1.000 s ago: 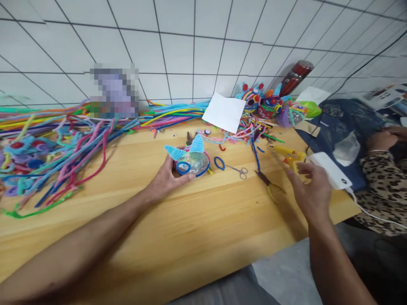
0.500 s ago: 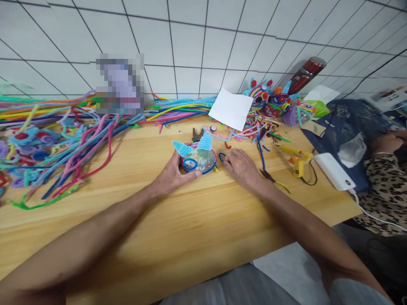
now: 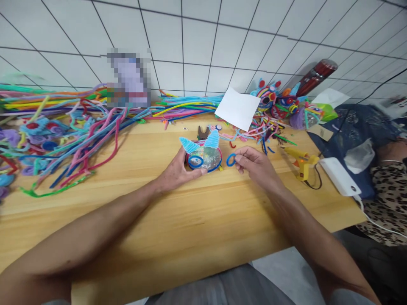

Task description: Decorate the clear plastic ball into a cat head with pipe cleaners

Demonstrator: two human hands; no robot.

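Note:
My left hand (image 3: 176,170) is closed round the left side of a clear rounded mask-like craft piece (image 3: 210,157), thumb along its lower edge. The piece has two light-blue pipe-cleaner ears (image 3: 212,140), a dark-blue rim and one blue oval ring on its left half. Between thumb and fingertips, my right hand (image 3: 254,164) pinches a loose blue pipe-cleaner ring (image 3: 231,159), just right of the piece and apart from it. Behind the ears lie dark-handled pliers (image 3: 202,132), partly hidden.
Pipe cleaners (image 3: 95,131) heap at the left and along the wall. A white paper (image 3: 238,108), finished colourful pieces (image 3: 267,95) and a red flask (image 3: 318,77) stand behind. At right are a yellow glue gun (image 3: 300,159), a white power bank (image 3: 340,177) and another person's patterned sleeve (image 3: 388,186).
My right hand has lifted off the tabletop and turned, bringing the blue ring up into plain sight. My left hand still holds the craft piece. The whole view has shifted slightly.

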